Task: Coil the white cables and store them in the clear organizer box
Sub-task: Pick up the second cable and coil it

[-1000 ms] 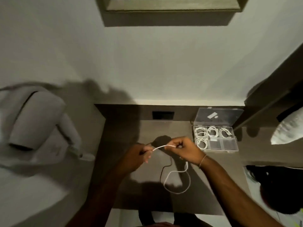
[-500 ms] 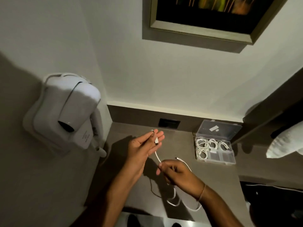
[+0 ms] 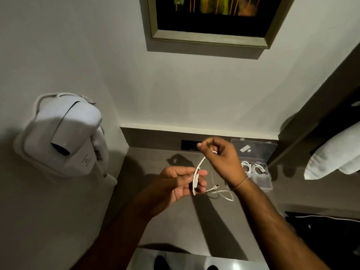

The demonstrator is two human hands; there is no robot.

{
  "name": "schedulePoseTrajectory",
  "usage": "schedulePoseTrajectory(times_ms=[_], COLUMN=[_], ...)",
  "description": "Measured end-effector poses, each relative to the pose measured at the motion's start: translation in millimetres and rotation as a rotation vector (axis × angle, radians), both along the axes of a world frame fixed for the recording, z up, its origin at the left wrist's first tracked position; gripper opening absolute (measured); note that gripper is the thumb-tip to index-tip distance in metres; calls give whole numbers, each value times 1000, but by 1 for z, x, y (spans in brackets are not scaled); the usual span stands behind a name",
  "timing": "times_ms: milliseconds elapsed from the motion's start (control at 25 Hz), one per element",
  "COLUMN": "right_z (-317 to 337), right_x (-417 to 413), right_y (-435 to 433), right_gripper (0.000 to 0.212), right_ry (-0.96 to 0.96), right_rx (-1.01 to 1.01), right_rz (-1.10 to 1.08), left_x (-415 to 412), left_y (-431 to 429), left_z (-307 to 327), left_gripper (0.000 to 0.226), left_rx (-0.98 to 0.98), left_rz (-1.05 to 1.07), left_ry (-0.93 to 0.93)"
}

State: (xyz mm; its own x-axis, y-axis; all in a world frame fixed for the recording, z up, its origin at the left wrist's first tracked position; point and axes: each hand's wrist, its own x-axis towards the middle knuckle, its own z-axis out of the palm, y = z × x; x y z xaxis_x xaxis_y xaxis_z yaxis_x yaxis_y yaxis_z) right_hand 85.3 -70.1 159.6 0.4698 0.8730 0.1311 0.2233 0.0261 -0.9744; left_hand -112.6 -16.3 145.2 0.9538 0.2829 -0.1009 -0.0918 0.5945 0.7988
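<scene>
A white plastic wall-mounted hair dryer (image 3: 64, 135) hangs at the left of the frame. A dark picture in a grey-green frame (image 3: 209, 38) sits at the top centre. A black rectangular socket plate (image 3: 190, 145) is set in the brown backsplash. White folded towels (image 3: 333, 156) show at the right edge.

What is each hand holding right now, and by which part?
Both hands hold one white cable: the left hand across its fingers, the right hand pinching a higher stretch. Its free plug end dangles.
</scene>
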Motion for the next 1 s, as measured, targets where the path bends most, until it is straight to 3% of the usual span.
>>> schedulePoseTrajectory(times_ms=[160,240,360,440,560,600,680,760,840,1000], right_z=[-34,-37,-14,21,70,80,87,76,52,-1], right_x=[-32,-50,-63,-50,-9,3,18,21,13,-31], right_y=[-15,-36,-63,-70,-60,-53,-36,-21,-14,-36], right_gripper=[27,43,58,51,35,29,15,9,9,49], right_ry=[251,251,196,100,-204,-273,-280,-154,0,135], right_rx=[-148,-268,-356,-295,-193,-165,-108,-49,-33,-221], right_rz=[-34,57,320,395,372,367,354,320,256,284], left_x=[7,8,14,21,26,25,22,14,9,9], left_y=[2,5,8,11,10,8,7,12,17,20], left_z=[3,7,19,23,25,25,31,39,46,51], left_gripper=[42,48,41,39,35,31,26,30,38,41], left_rx=[-108,-62,238,492,637,625,396,160,34,-113], left_rz=[121,218,399,529,485,419,215,43,23,246], left_ry=[-117,-147,-24,134,227,239,176,89,-7,-140])
